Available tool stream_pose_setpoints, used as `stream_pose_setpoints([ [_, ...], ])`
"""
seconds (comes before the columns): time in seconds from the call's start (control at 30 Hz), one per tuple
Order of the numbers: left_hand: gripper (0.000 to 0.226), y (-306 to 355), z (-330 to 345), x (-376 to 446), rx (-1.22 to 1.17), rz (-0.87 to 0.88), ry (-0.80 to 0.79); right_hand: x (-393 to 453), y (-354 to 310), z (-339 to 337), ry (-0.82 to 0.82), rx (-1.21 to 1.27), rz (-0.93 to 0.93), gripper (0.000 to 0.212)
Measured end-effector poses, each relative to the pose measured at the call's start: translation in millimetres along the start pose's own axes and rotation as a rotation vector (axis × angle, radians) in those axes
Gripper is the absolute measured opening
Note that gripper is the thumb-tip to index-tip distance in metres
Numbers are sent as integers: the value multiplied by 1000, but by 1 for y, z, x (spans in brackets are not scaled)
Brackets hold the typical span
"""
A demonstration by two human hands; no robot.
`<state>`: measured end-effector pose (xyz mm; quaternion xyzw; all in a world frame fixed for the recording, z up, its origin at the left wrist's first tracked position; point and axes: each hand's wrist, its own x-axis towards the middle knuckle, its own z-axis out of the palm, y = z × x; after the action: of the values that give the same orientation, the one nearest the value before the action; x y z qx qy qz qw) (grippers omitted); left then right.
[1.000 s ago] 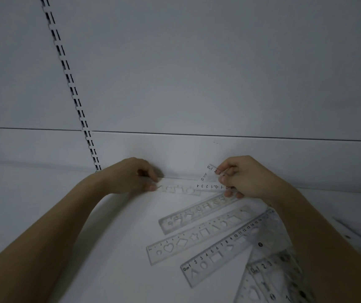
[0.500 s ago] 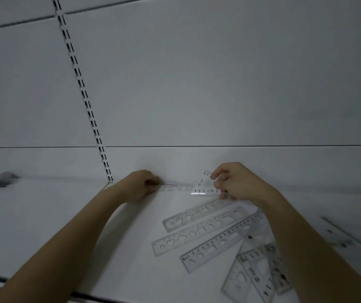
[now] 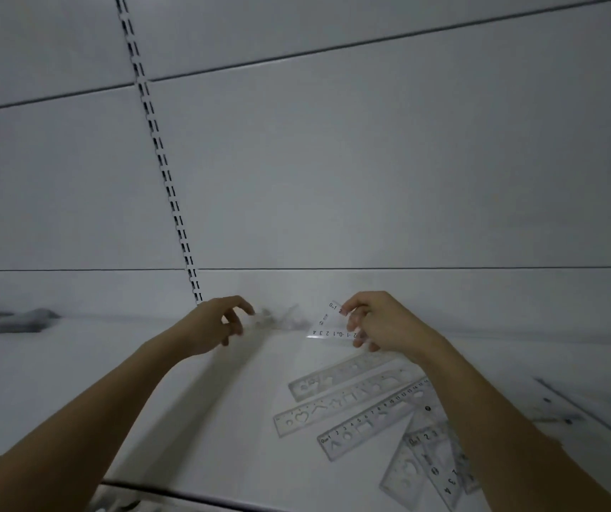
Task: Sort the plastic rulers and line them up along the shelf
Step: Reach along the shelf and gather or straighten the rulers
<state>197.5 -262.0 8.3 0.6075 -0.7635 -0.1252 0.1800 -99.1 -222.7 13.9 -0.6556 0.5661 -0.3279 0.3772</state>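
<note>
Clearly thin, light, slick and springy: clear ruler (image 3: pixel 328 328) at frame centre, pinched at its right end by right hand (image 3: pixel 381 321), blurred toward loosely spread left hand (image 3: pixel 219 321); best gripped by edges.

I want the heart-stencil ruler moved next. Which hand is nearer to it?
Right. The right hand, holding a small clear ruler, is above the heart-stencil ruler; the left hand is farther up-left.

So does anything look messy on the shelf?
Yes. The clear rulers near the right arm lie fanned out and overlapping, not lined up. The right hand pinches a small clear triangle ruler at a tilt. The left hand holds nothing.
</note>
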Motion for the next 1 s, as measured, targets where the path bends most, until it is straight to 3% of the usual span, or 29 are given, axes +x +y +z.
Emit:
stream_pose_setpoints([
  [0.17, 29, -20, -28, -36, 69, 31, 45, 6, -31, 28, 41, -164, -101, 39],
  [0.3, 40, -58, -51, -83, 126, 19, 82, 9, -71, 83, 9, -215, -166, 26],
  [0.4, 39, -108, -77, -122, 111, -34, 126, 7, -108, 140, -80, -263, -202, 48],
  [0.5, 39, -169, -109, -166, 92, -109, 175, 4, -148, 203, -131, -291, -267, 56],
  [0.8, 29, -322, -199, -285, 64, -321, 294, 9, -269, 377, -161, -278, -427, 50],
  [1.0, 31, -400, -249, -311, 65, -397, 354, 32, -328, 463, -217, -286, -513, 50],
])
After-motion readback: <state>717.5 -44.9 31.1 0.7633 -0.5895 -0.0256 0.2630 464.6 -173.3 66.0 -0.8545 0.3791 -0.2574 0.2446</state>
